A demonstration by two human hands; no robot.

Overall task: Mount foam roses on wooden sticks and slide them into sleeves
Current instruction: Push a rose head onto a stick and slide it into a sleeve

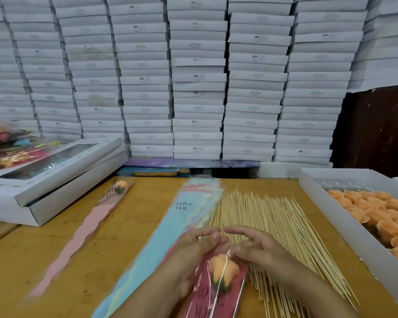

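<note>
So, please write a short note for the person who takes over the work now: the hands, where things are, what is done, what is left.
Left hand and right hand: both grip the top of the red sleeve, orange rose already inside.
Done: one sleeved rose in a pink sleeve lies at left.
Supplies: empty sleeves centre, sticks beside them, loose roses in the tray at right.
Left: set this one aside, then continue with the remaining roses.

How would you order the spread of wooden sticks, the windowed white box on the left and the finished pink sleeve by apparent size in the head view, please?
1. spread of wooden sticks
2. windowed white box, close behind
3. finished pink sleeve
</note>
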